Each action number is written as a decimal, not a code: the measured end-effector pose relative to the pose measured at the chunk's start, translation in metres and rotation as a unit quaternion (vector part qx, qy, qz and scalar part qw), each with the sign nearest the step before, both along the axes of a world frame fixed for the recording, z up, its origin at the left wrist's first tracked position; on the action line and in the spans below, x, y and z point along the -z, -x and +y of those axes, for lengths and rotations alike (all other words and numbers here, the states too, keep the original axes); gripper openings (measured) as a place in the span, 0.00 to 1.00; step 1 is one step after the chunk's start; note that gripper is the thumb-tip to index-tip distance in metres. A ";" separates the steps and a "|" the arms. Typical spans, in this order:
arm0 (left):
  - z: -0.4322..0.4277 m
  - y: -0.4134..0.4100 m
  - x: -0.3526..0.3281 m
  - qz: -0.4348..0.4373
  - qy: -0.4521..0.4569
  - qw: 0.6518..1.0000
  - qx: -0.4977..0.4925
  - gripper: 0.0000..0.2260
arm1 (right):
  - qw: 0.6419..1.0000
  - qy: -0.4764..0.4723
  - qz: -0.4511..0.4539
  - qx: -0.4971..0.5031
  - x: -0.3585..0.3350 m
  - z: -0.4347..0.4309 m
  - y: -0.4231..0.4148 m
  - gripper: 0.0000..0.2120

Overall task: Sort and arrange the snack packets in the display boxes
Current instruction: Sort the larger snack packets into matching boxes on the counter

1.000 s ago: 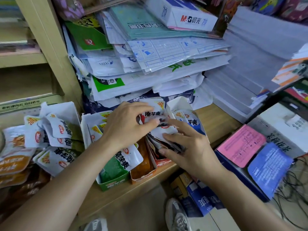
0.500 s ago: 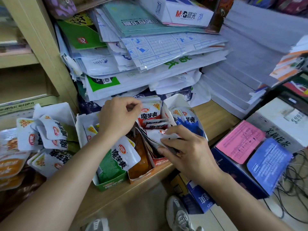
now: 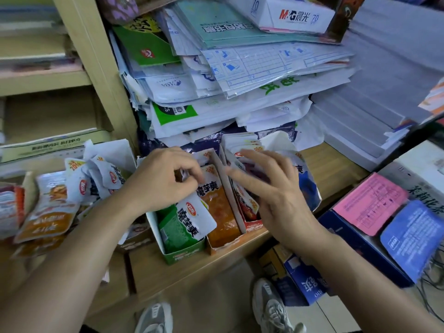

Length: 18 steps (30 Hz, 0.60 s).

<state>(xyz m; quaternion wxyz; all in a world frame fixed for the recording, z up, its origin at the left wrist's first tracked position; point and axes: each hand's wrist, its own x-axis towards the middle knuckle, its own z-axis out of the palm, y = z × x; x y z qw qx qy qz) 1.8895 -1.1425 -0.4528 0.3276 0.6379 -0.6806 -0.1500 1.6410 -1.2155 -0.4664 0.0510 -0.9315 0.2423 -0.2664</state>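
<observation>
I see the green packet [image 3: 189, 217] leaning in the green display box [image 3: 182, 257], its long axis running from the box's front lip up and away from me and its white printed face turned up. Its far end goes under my left hand [image 3: 163, 179], whose thumb and forefinger are curled together, pinching a white packet edge that looks to be this packet's top. Just to the right, an orange packet [image 3: 217, 207] lies the same way in the orange box [image 3: 223, 246], touching the green one along its side. My right hand [image 3: 276, 195] is over the red box [image 3: 254, 227], fingers straight and fanned apart, gripping nothing. It is blurred, so I cannot tell whether the fingertips touch the upright white packets [image 3: 240, 146] at the back. A loose heap of packets [image 3: 72, 188] lies on the shelf, well left of the boxes
</observation>
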 end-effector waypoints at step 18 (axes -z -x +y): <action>0.039 -0.010 0.003 -0.014 -0.036 0.999 0.033 0.11 | 0.986 0.085 0.103 0.103 0.000 0.009 -0.005 0.12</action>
